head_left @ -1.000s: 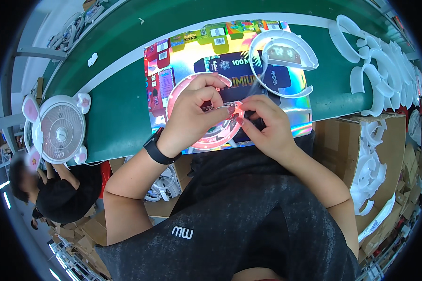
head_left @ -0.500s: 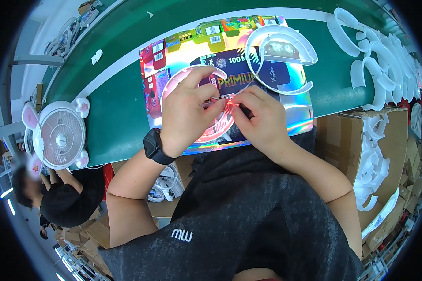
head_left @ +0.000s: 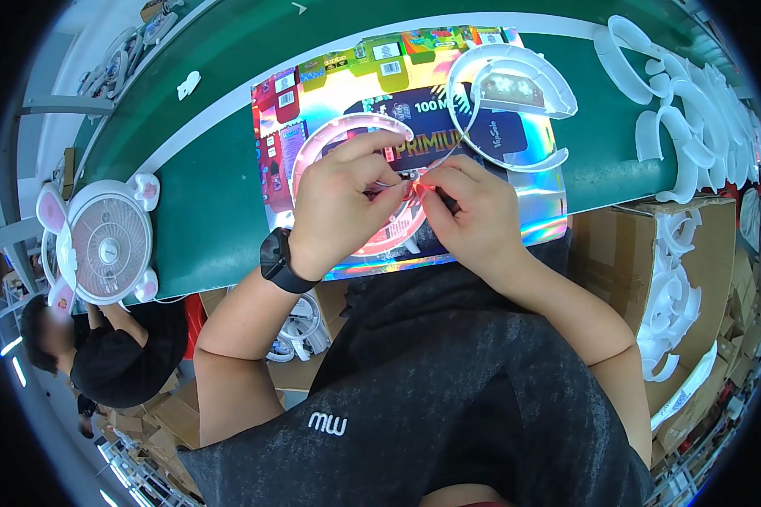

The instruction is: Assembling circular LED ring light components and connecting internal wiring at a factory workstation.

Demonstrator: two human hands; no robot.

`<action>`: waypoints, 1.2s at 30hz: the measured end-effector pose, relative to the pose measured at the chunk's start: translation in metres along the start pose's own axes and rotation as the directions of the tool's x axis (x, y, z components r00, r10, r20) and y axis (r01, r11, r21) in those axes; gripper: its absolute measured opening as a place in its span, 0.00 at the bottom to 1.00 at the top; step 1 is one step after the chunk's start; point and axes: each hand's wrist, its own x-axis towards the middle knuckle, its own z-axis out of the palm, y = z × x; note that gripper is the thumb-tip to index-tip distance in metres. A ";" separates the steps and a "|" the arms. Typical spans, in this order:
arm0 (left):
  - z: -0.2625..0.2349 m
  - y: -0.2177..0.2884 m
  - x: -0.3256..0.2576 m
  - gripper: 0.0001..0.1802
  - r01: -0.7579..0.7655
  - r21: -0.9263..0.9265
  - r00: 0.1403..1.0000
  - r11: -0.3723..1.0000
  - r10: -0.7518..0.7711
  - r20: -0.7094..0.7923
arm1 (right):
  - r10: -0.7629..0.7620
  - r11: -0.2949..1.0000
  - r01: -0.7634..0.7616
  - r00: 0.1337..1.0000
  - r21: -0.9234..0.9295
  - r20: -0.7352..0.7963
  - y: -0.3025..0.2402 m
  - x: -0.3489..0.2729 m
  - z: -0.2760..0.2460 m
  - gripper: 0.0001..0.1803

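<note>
Both hands meeting over a pink ring (head_left: 347, 139) of translucent plastic, thin-walled and glossy, lying flat on a shiny rainbow-foil sheet (head_left: 533, 215) in the middle of the green bench (head_left: 203, 211). Left hand (head_left: 342, 211) curled over the ring's right side, fingers bent, thumb and forefinger pinched together on something small at the rim. Right hand (head_left: 473, 215) closed the same way, fingertips touching those of the left, pinching a small reddish piece (head_left: 420, 188); what exactly it is, too small to tell. Black watch (head_left: 279, 260) with a smooth band on the left wrist. Just beyond the hands, on the same foil sheet, a white half-ring (head_left: 516, 72) of matte moulded plastic, open side toward the lower right, with a raised inner wall. Far right of the bench, a heap of white curved pieces (head_left: 685, 110), same arc shape, loosely stacked. More of them spilling from a brown cardboard box (head_left: 617, 253) below the bench edge. At the left end, a round white fan (head_left: 110, 241) with a ribbed grille and pink-lined ears. Below it, another person in a black shirt (head_left: 114, 355), seated well apart.
</note>
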 end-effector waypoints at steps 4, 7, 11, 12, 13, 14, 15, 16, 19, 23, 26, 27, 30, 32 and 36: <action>0.005 0.008 0.005 0.05 0.003 0.048 0.999 0.999 -0.001 -0.035 | -0.034 0.995 0.036 0.999 -0.088 0.021 -0.003 0.002 -0.001 0.04; 0.003 0.016 0.006 0.05 0.041 0.110 0.999 0.993 -0.041 0.002 | -0.089 0.980 0.094 0.995 -0.175 0.035 -0.003 0.004 0.000 0.04; 0.009 0.010 0.000 0.11 0.039 0.113 0.998 0.993 -0.044 0.038 | -0.117 0.962 0.133 0.990 -0.239 0.079 -0.007 0.006 -0.002 0.05; 0.009 0.010 0.002 0.11 0.039 0.111 0.998 0.993 -0.043 0.038 | -0.117 0.961 0.133 0.990 -0.241 0.079 -0.006 0.006 -0.002 0.05; 0.007 0.012 0.004 0.15 0.095 0.117 0.988 0.989 -0.109 0.114 | -0.112 0.973 0.121 0.992 -0.196 0.057 -0.004 0.004 -0.002 0.06; 0.007 0.013 0.005 0.18 0.151 0.126 0.967 0.981 -0.173 0.188 | -0.107 0.982 0.111 0.994 -0.151 0.034 -0.003 0.002 -0.002 0.06; 0.006 0.014 0.006 0.18 0.152 0.126 0.967 0.980 -0.173 0.187 | -0.108 0.982 0.112 0.994 -0.151 0.036 -0.001 0.000 -0.001 0.06; 0.005 0.014 0.006 0.18 0.122 0.114 0.973 0.986 -0.142 0.182 | -0.125 0.984 0.124 0.992 -0.130 -0.001 0.001 -0.004 0.000 0.07; 0.007 0.011 0.006 0.19 0.113 0.070 0.979 0.991 -0.123 0.162 | -0.161 0.980 0.158 0.987 -0.117 -0.011 0.001 -0.003 -0.003 0.09; 0.004 0.010 0.005 0.20 0.199 -0.067 0.966 0.978 -0.184 0.182 | -0.252 0.940 0.259 0.966 -0.222 0.063 0.002 -0.001 -0.006 0.10; 0.005 0.010 0.007 0.20 0.211 -0.049 0.956 0.976 -0.196 0.220 | -0.271 0.895 0.304 0.952 -0.325 0.145 0.000 -0.002 -0.007 0.11; 0.005 0.009 0.007 0.20 0.212 -0.049 0.956 0.976 -0.196 0.219 | -0.272 0.895 0.305 0.951 -0.324 0.145 -0.001 -0.001 -0.008 0.11; 0.005 0.006 0.007 0.21 0.255 -0.073 0.937 0.964 -0.228 0.266 | -0.278 0.874 0.333 0.940 -0.353 0.198 -0.003 0.000 -0.011 0.12; 0.008 0.007 0.009 0.21 0.251 -0.033 0.935 0.967 -0.234 0.265 | -0.255 0.840 0.334 0.939 -0.428 0.232 -0.005 0.000 -0.013 0.12; 0.010 0.014 0.007 0.22 0.156 0.054 0.976 0.986 -0.162 0.143 | -0.223 0.826 0.325 0.939 -0.460 0.263 -0.008 0.002 -0.016 0.13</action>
